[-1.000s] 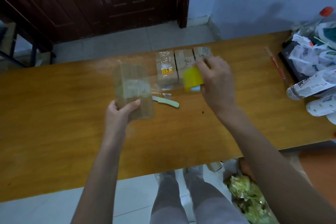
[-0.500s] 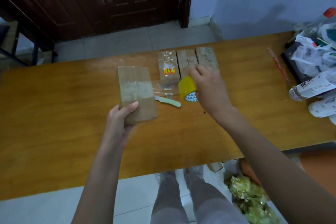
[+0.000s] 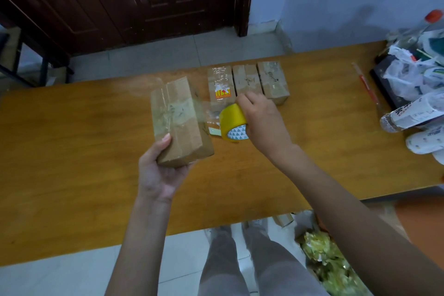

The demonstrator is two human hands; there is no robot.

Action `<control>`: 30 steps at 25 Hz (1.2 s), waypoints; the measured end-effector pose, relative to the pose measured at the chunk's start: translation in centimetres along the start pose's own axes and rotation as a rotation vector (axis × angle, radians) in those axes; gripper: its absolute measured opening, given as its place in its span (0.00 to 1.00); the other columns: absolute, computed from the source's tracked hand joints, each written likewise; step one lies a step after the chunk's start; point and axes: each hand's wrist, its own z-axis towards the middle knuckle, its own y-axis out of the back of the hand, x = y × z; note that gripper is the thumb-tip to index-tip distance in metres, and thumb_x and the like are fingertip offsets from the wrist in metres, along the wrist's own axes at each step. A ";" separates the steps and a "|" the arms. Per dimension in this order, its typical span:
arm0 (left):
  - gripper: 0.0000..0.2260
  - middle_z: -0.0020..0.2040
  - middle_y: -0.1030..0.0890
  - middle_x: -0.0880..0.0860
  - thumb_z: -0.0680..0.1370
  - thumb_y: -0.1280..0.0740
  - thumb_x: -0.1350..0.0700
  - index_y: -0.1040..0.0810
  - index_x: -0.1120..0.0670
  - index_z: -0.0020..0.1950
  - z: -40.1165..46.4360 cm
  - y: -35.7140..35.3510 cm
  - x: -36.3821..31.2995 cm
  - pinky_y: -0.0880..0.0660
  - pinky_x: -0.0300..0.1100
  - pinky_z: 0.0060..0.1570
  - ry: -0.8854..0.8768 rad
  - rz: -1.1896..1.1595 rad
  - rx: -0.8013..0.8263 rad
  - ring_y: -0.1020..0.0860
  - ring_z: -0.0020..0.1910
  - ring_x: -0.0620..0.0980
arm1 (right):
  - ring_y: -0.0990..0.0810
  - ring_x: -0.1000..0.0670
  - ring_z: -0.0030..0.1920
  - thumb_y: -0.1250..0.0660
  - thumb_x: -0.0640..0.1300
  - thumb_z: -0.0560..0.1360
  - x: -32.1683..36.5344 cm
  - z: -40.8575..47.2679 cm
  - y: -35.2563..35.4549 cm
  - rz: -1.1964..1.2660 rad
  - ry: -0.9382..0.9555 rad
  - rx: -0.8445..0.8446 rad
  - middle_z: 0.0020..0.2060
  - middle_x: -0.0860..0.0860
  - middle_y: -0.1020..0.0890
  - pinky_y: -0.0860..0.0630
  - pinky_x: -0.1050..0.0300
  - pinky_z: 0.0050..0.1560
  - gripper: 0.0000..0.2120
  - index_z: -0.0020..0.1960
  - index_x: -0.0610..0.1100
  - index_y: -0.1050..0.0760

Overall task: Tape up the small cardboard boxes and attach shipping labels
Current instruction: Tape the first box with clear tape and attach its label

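My left hand (image 3: pixel 160 170) grips the near end of a small cardboard box (image 3: pixel 179 120) and holds it tilted above the wooden table (image 3: pixel 72 151). A strip of clear tape (image 3: pixel 209 109) runs from the box's right side to a yellow tape roll (image 3: pixel 233 123), which my right hand (image 3: pixel 262 122) holds just right of the box. Three taped cardboard boxes (image 3: pixel 247 83) lie side by side at the table's far edge; the left one carries a red and yellow sticker (image 3: pixel 223 93).
A pale green cutter (image 3: pixel 214 131) lies on the table, partly hidden behind the roll. White plastic bags and bottles (image 3: pixel 418 94) crowd the right end, with a red pen (image 3: pixel 367 85) beside them. My legs and a shiny bag (image 3: pixel 329 259) are below the near edge.
My left hand has turned the box so a side face now shows. My right hand has brought the tape roll down and closer to the box.
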 end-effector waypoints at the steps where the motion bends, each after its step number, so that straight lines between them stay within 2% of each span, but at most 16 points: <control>1: 0.14 0.55 0.17 0.58 0.70 0.32 0.55 0.15 0.57 0.53 0.0 -0.2 0.4 0.19 0.50 0.46 0.012 -0.057 0.031 0.17 0.53 0.57 | 0.26 0.44 0.45 0.36 0.23 0.64 0.4 0.0 -0.1 0.009 -0.002 0.006 0.47 0.45 0.22 0.27 0.48 0.44 0.24 0.57 0.39 0.25; 3: 0.20 0.60 0.20 0.59 0.67 0.27 0.55 0.18 0.57 0.58 0.0 -0.6 1.0 0.20 0.53 0.52 0.041 -0.145 0.090 0.20 0.59 0.59 | 0.25 0.44 0.47 0.35 0.24 0.65 1.2 0.0 -0.2 0.024 0.002 0.001 0.49 0.45 0.22 0.28 0.48 0.45 0.25 0.60 0.39 0.26; 6: 0.33 0.70 0.27 0.60 0.63 0.21 0.53 0.24 0.58 0.67 0.3 -0.9 1.2 0.28 0.55 0.64 0.074 -0.203 0.235 0.31 0.71 0.62 | 0.25 0.43 0.48 0.34 0.24 0.64 2.3 -0.1 -0.1 0.055 0.007 -0.006 0.52 0.45 0.22 0.28 0.47 0.46 0.27 0.62 0.39 0.27; 8: 0.31 0.69 0.26 0.60 0.66 0.23 0.52 0.24 0.57 0.68 0.7 -0.9 0.9 0.29 0.54 0.65 0.069 -0.150 0.311 0.31 0.71 0.61 | 0.26 0.43 0.47 0.35 0.24 0.63 2.7 -0.3 0.0 0.052 -0.001 -0.011 0.52 0.45 0.22 0.29 0.48 0.45 0.27 0.60 0.39 0.26; 12: 0.21 0.66 0.23 0.57 0.77 0.35 0.50 0.24 0.56 0.68 1.3 -1.0 0.9 0.31 0.51 0.66 0.109 -0.038 0.400 0.25 0.65 0.56 | 0.26 0.43 0.42 0.36 0.22 0.62 3.8 -0.4 0.3 0.089 -0.015 -0.091 0.47 0.44 0.21 0.35 0.53 0.38 0.22 0.53 0.38 0.24; 14: 0.16 0.59 0.20 0.57 0.77 0.38 0.52 0.20 0.57 0.60 1.7 -0.7 1.0 0.25 0.47 0.57 0.081 0.003 0.313 0.21 0.57 0.54 | 0.26 0.43 0.42 0.36 0.23 0.62 4.1 -0.6 0.5 0.042 -0.019 -0.138 0.45 0.44 0.21 0.39 0.54 0.39 0.21 0.51 0.38 0.24; 15: 0.12 0.55 0.20 0.57 0.77 0.39 0.55 0.20 0.57 0.56 1.8 -0.4 1.1 0.25 0.46 0.53 0.032 0.073 0.206 0.21 0.53 0.53 | 0.25 0.44 0.43 0.37 0.24 0.64 4.1 -0.7 0.5 -0.007 -0.017 -0.156 0.45 0.45 0.21 0.39 0.55 0.40 0.19 0.52 0.38 0.23; 16: 0.07 0.52 0.20 0.56 0.78 0.40 0.60 0.23 0.57 0.52 2.0 -0.1 1.1 0.27 0.45 0.50 -0.034 0.185 0.085 0.21 0.50 0.53 | 0.24 0.44 0.44 0.38 0.26 0.67 4.1 -0.9 0.5 -0.054 -0.010 -0.176 0.46 0.45 0.20 0.37 0.54 0.41 0.17 0.52 0.39 0.23; 18: 0.08 0.46 0.21 0.53 0.80 0.41 0.66 0.25 0.55 0.48 1.9 0.0 0.9 0.28 0.42 0.46 -0.185 0.514 -0.082 0.23 0.46 0.50 | 0.24 0.44 0.46 0.47 0.29 0.71 4.3 -1.0 0.5 -0.131 0.006 -0.186 0.46 0.45 0.20 0.34 0.52 0.44 0.19 0.54 0.40 0.23; 20: 0.06 0.45 0.18 0.49 0.79 0.38 0.60 0.22 0.52 0.49 1.4 -0.4 0.3 0.25 0.38 0.42 -0.250 0.816 -0.112 0.21 0.46 0.47 | 0.25 0.44 0.48 0.51 0.30 0.72 4.9 -1.1 0.5 -0.191 -0.007 -0.135 0.48 0.46 0.21 0.34 0.52 0.47 0.20 0.56 0.40 0.25; 23: 0.11 0.45 0.18 0.48 0.67 0.32 0.47 0.23 0.46 0.49 0.6 -2.1 0.3 0.23 0.35 0.38 -0.201 1.170 -0.073 0.20 0.46 0.43 | 0.28 0.43 0.51 0.44 0.31 0.73 5.4 -0.8 0.5 -0.203 -0.043 -0.030 0.51 0.45 0.24 0.37 0.51 0.50 0.16 0.59 0.39 0.30; 25: 0.20 0.44 0.20 0.51 0.65 0.24 0.48 0.26 0.54 0.50 1.0 -3.0 2.0 0.22 0.43 0.36 -0.282 1.482 -0.244 0.20 0.43 0.48 | 0.27 0.42 0.54 0.39 0.34 0.73 6.0 -0.6 0.4 -0.200 -0.029 0.033 0.53 0.44 0.24 0.37 0.51 0.52 0.16 0.60 0.39 0.31; 26: 0.23 0.44 0.21 0.52 0.66 0.22 0.48 0.29 0.57 0.51 1.2 -3.3 2.9 0.23 0.47 0.36 -0.325 1.529 -0.381 0.20 0.43 0.52 | 0.27 0.42 0.55 0.37 0.35 0.72 6.3 -0.5 0.3 -0.198 0.010 0.053 0.54 0.44 0.24 0.37 0.51 0.53 0.16 0.60 0.39 0.31; 27: 0.24 0.43 0.22 0.52 0.68 0.23 0.48 0.30 0.59 0.52 1.3 -3.3 3.5 0.26 0.46 0.35 -0.339 1.486 -0.471 0.20 0.43 0.55 | 0.27 0.42 0.55 0.35 0.36 0.71 6.4 -0.6 0.3 -0.189 0.073 0.066 0.54 0.45 0.24 0.36 0.51 0.53 0.17 0.60 0.40 0.31; 28: 0.22 0.42 0.22 0.50 0.69 0.23 0.48 0.30 0.58 0.52 1.5 -3.0 3.7 0.28 0.45 0.35 -0.317 1.398 -0.493 0.20 0.44 0.55 | 0.26 0.43 0.55 0.33 0.37 0.70 6.1 -0.7 0.3 -0.158 0.135 0.075 0.54 0.46 0.23 0.36 0.52 0.54 0.19 0.60 0.41 0.31; 30: 0.18 0.42 0.21 0.47 0.69 0.24 0.47 0.27 0.53 0.51 1.9 -1.6 3.6 0.28 0.43 0.37 -0.229 1.186 -0.425 0.19 0.46 0.52 | 0.25 0.45 0.55 0.27 0.39 0.67 3.9 -0.5 0.7 0.003 0.151 0.048 0.54 0.47 0.22 0.32 0.53 0.55 0.24 0.61 0.42 0.29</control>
